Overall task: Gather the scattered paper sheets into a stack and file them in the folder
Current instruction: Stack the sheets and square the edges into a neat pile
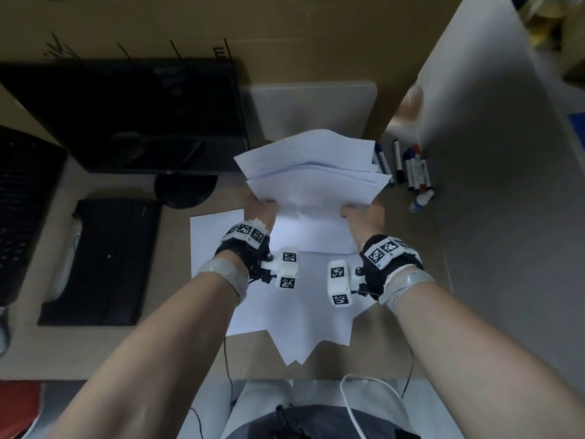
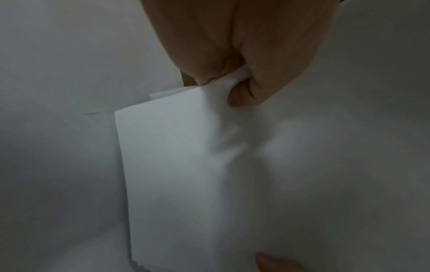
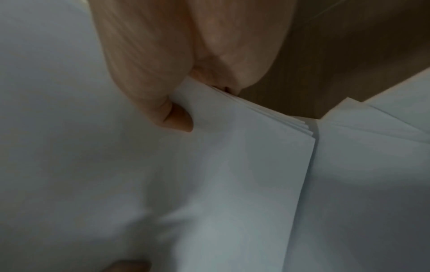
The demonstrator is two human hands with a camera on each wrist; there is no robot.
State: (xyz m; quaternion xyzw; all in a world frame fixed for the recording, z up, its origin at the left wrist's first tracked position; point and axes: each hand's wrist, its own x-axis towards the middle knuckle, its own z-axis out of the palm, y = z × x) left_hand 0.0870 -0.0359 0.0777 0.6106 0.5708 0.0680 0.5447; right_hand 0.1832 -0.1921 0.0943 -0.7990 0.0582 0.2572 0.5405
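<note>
I have my left hand and right hand each pinching a side edge of the paper stack, lifted over the worktop; its far ends fan unevenly, so squaring is unfinished, I judge. More loose sheets lie splayed beneath my wrists, still to gather. The pale board beyond may be the folder, though I cannot tell; filing is all still ahead.

Bare forearms, strapped wrists

Black wrist straps carry white blocks printed with black square-code markers — grey tape bands sit behind them, thin black cables trailing; grey trousers below.
</note>
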